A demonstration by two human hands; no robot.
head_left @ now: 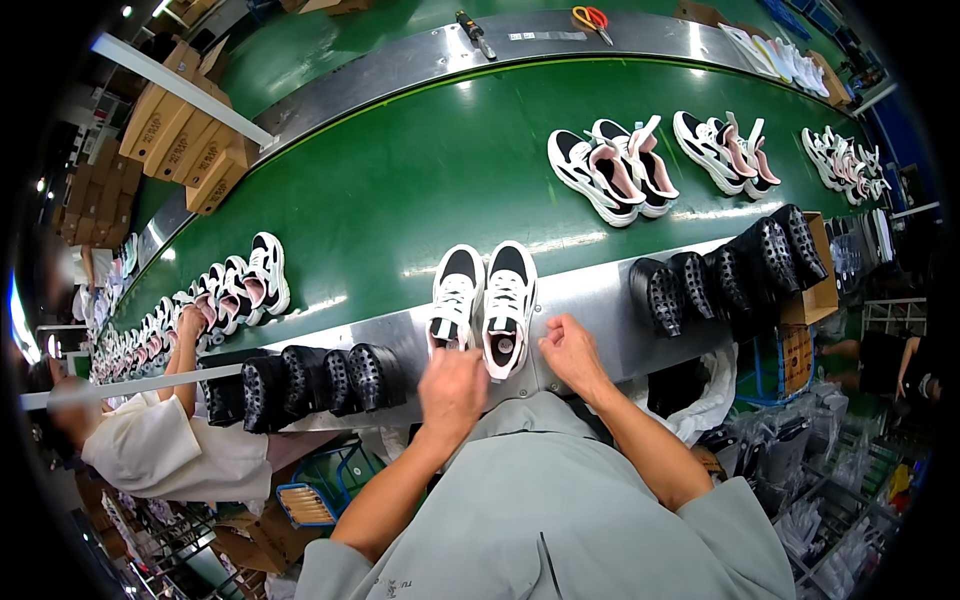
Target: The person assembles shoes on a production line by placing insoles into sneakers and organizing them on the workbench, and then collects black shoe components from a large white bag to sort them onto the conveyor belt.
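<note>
A pair of white and black sneakers with pale pink lining stands in front of me, toes pointing away: a left sneaker (pixel 458 290) and a right sneaker (pixel 510 300). They rest across the green belt and the metal edge. My left hand (pixel 452 388) is at the heel of the left sneaker and covers part of its opening. Its fingers are blurred, so their grip cannot be made out. Just right of the right sneaker's heel, my right hand (pixel 570 352) is held with curled fingers, apart from the shoe, with nothing visible in it.
Black perforated shoe-shaped pieces line the metal ledge on the left (pixel 300 385) and right (pixel 720 280). More sneakers (pixel 600 170) stand on the green belt (pixel 400 190). A co-worker's arm (pixel 183 360) reaches in at left. Orange-handled scissors (pixel 592 22) and a screwdriver (pixel 475 35) lie beyond.
</note>
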